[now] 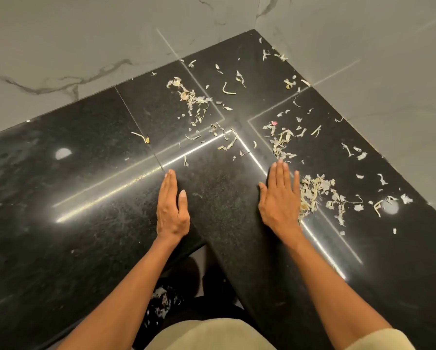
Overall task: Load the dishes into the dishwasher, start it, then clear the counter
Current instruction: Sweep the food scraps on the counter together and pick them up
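Counter (90, 188), black and glossy, wrapping round an inside corner against pale marbled wall tiles (60, 46), and it's littered with dry papery peels (282, 141) across the back and the right-hand stretch. Left hand (172, 209) stands on its edge with fingers straight, gripping nothing, set on the bare stone near the front. Right hand (280, 198) lies flat, palm down, fingers straight and together, its outer edge touching a heap of peels (312, 195).

By my reading this is the clearing stage, with the hands set to rake the scraps together. The risk is plain: these flakes look feather-light, so a fast sweep could scatter them instead of gathering them. The front edge is close, and a dark bag or bin (163, 301) sits below in the gap; I can't tell how wide it opens, so a careless push may drop peels on the floor. Far-corner bits (275, 55) could easily be missed.
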A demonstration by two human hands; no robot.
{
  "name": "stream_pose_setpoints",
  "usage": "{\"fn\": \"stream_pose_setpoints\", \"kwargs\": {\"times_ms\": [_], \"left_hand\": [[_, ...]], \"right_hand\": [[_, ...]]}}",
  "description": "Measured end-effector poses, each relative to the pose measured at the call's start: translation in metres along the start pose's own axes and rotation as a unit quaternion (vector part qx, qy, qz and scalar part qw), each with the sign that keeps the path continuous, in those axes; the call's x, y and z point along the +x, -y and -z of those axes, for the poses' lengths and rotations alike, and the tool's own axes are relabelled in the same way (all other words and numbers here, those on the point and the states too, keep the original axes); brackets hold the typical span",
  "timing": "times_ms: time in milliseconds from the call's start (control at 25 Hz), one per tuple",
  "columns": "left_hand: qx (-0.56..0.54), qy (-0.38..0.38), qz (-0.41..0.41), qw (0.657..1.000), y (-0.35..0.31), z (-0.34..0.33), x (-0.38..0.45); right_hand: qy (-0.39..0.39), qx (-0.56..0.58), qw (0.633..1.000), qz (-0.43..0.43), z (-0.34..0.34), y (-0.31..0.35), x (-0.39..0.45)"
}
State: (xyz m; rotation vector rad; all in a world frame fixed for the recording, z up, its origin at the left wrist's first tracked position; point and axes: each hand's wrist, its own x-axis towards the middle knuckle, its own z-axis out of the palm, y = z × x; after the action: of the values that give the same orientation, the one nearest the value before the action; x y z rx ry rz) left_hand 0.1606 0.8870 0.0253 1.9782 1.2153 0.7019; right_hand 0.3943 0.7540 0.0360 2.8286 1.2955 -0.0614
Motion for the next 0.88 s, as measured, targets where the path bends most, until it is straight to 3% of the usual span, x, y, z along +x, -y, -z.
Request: {"fn": "stream_pose_setpoints", "kwargs": {"times_ms": [80,280,440,520,720,880], "left_hand": [[0.007,-0.005,0.006,1.0,-0.001,-0.001,-0.001],[-0.005,-0.036,0.0,0.999,-0.002,-0.003,0.0],[-0.019,-0.05,0.023,0.998,-0.001,-0.002,0.001],[-0.017,-0.048,0.015,0.999,0.001,-0.002,-0.001],[-0.026,-0.039,0.017,0.999,0.004,0.005,0.001],[-0.047,-0.043,0.049,0.997,0.018,0.023,0.031]], "right_hand": [[0.001,0.03,0.999,0.045,0.003,0.032,-0.002],[-0.012,0.07,0.962,0.264,-0.008,0.148,-0.015],[0.002,0.041,0.94,0.339,-0.012,0.171,0.017],[-0.009,0.026,0.943,0.331,-0.01,0.162,0.042],[-0.024,0.041,0.983,0.175,-0.004,0.127,0.087],[-0.037,0.065,0.973,0.219,0.005,0.179,0.088]]}}
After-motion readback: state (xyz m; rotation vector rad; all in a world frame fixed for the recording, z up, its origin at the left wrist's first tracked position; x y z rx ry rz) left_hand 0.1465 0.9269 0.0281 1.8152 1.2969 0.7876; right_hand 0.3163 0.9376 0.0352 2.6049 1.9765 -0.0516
